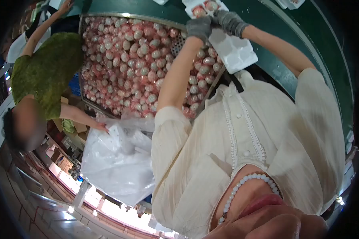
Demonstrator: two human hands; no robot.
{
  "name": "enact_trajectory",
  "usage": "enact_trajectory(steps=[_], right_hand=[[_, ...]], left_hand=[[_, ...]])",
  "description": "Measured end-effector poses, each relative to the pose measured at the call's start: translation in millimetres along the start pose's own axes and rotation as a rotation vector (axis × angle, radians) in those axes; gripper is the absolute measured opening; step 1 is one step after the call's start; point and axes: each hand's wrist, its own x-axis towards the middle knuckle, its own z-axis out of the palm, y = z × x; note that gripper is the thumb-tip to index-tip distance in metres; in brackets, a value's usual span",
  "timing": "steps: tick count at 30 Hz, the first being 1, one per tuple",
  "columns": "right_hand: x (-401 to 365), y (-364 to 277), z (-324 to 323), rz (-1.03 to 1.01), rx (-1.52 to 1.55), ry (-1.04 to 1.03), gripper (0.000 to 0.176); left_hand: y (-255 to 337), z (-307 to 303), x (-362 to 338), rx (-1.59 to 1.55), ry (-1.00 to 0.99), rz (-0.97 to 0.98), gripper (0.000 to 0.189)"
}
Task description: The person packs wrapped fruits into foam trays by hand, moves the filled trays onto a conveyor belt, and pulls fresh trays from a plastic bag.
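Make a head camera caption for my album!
Gray-gloved fingers at white trays, beside a bin of plastic-wrapped balls.

Over to my left I see a green-shirted person [48,75] near a blue plastic crate [74,84] and some brown cardboard boxes [80,128].

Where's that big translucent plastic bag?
In the head view, the bag sits lower left of centre, just below the bin of round wrapped items, beside the person's left sleeve.
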Motion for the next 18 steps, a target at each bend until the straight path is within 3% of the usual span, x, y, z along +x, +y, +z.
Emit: enact_trajectory(steps=[1,2,3,4,5,6,7,8,9,10,11,12,13,15,17,18], right_hand=[[5.1,-6.9,-3.2,0.051,-0.07,-0.024,0.018],[12.7,-33.8,-45.8,0.353,0.08,-0.274,0.021],[20.6,-26.9,-35.5,0.299,0.032,-0.423,0.03],[9.1,-29.7,-33.9,0.224,0.003,-0.297,0.029],[0.8,-29.5,-35.7,0.148,-0.031,-0.162,0.028],[-6.7,-30.7,-36.1,0.139,-0.033,-0.162,0.028],[-20.9,-21.4,-17.6,0.051,-0.032,0.138,0.029],[-25.0,-28.2,-20.9,-0.035,-0.034,0.439,0.03],[-31.4,-36.3,-24.6,-0.035,-0.035,0.434,0.03],[-44.1,-50.0,-29.4,0.061,0.079,0.431,0.025],[-49.8,-57.8,-32.5,0.158,0.191,0.431,0.021],[-59.6,-56.8,-20.4,0.125,0.275,0.386,0.022],[-70.1,-67.1,-17.1,0.143,0.283,0.316,0.025],[-92.7,-82.5,10.7,-0.104,0.233,0.224,0.031],[-93.6,-120.3,24.9,0.044,0.596,0.015,0.037],[-81.9,-132.9,32.8,0.045,0.587,0.01,0.037]], left_hand=[[-1.2,0.8,3.1,-0.009,0.028,-0.015,0.029],[-1.6,0.5,7.4,-0.017,0.044,-0.012,0.025],[-0.6,-3.1,4.0,-0.023,0.06,-0.009,0.022],[0.0,-10.8,-6.7,-0.024,0.063,-0.022,0.022],[1.5,-26.7,-20.9,-0.509,0.006,-0.153,0.025],[0.6,-34.3,-31.4,-0.997,-0.059,-0.278,0.03],[-11.7,-13.8,-41.0,-0.999,-0.059,-0.283,0.03],[-34.0,29.3,-53.6,-0.972,0.289,-0.337,0.035],[-53.7,72.1,-66.6,-0.928,0.634,-0.387,0.042],[-68.2,114.7,-82.9,-0.932,0.632,-0.393,0.042],[-79.4,154.8,-95.2,-0.587,0.492,-0.487,0.045],[-82.5,175.4,-97.8,-0.24,0.349,-0.562,0.049],[-77.1,180.5,-97.2,-0.243,0.348,-0.559,0.049],[-64.5,191.5,-91.3,-0.164,0.218,-0.488,0.052],[-60.7,200.8,-81.1,-0.15,0.299,-0.457,0.052],[-59.0,192.8,-71.7,-0.189,0.078,-0.513,0.05]])
